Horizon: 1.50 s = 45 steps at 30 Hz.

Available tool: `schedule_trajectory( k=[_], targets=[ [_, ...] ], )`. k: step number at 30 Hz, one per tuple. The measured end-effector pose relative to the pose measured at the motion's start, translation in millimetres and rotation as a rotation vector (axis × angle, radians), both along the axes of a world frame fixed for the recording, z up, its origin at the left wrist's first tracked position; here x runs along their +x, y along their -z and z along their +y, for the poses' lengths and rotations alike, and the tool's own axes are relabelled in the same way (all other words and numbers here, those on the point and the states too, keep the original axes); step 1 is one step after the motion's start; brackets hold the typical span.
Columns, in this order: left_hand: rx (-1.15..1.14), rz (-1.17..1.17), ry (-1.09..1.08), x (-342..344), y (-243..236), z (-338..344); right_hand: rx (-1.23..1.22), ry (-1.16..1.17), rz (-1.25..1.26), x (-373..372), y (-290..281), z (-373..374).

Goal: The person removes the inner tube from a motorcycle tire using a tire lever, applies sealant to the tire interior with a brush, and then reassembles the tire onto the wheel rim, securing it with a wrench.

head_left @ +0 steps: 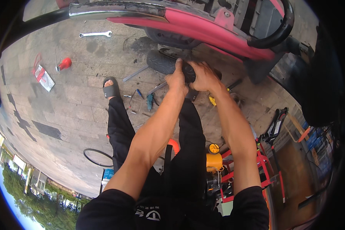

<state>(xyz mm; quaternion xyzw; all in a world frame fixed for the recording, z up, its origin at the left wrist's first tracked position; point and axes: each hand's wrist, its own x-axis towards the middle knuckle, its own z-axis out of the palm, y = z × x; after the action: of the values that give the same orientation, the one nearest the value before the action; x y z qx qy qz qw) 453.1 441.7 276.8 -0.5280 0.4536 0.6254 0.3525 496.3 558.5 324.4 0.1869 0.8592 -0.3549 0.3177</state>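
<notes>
Both my hands grip a black tire (pixel 161 63) just below the edge of a pink vehicle body (pixel 203 32). My left hand (pixel 176 78) presses on it with the thumb up along the tread, its other fingers partly hidden. To its right, my right hand (pixel 205 76) is wrapped over the same tire. A flat metal tire lever (pixel 135 73) lies on the ground left of the tire. Another flat metal bar (pixel 157 87) lies beside my left wrist. Near it are a green pistol-shaped tool (pixel 149 102) and a blue-handled screwdriver (pixel 139 93).
A wrench (pixel 96 34), a red-handled tool (pixel 64 64) and a silver packet (pixel 44 78) lie on the paving at left. A black rubber hoop (pixel 97 157) lies near my leg. At right are a yellow tank (pixel 214 161) and a red metal frame (pixel 262 163).
</notes>
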Motion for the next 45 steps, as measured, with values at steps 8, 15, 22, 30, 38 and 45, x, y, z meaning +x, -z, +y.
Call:
schedule_trajectory(
  k=[8,15,22,30,38,45],
  targets=[
    [-0.659,1.145,1.318,-48.3,-23.8,-38.4,0.054,0.082,0.067,-22.2,8.6,14.3],
    [-0.286,1.456,1.732,-94.3,-22.9,-39.1,0.382,0.379,0.385,5.6,-16.8,-24.5],
    [-0.246,1.423,2.025,-106.3,-23.9,-21.5,0.416,1.147,0.204,119.8,-46.4,-215.3],
    [-0.215,1.573,2.031,-115.1,3.3,-24.0,-0.038,1.816,-0.282,175.2,-39.2,-467.9],
    [-0.211,1.682,2.117,-127.0,3.1,-15.3,-0.178,2.065,-0.2,158.0,-47.1,-529.6],
    [-0.169,1.662,2.111,-132.4,3.7,-12.7,-0.2,2.169,-0.105,170.7,-47.2,-524.5]
  ],
)
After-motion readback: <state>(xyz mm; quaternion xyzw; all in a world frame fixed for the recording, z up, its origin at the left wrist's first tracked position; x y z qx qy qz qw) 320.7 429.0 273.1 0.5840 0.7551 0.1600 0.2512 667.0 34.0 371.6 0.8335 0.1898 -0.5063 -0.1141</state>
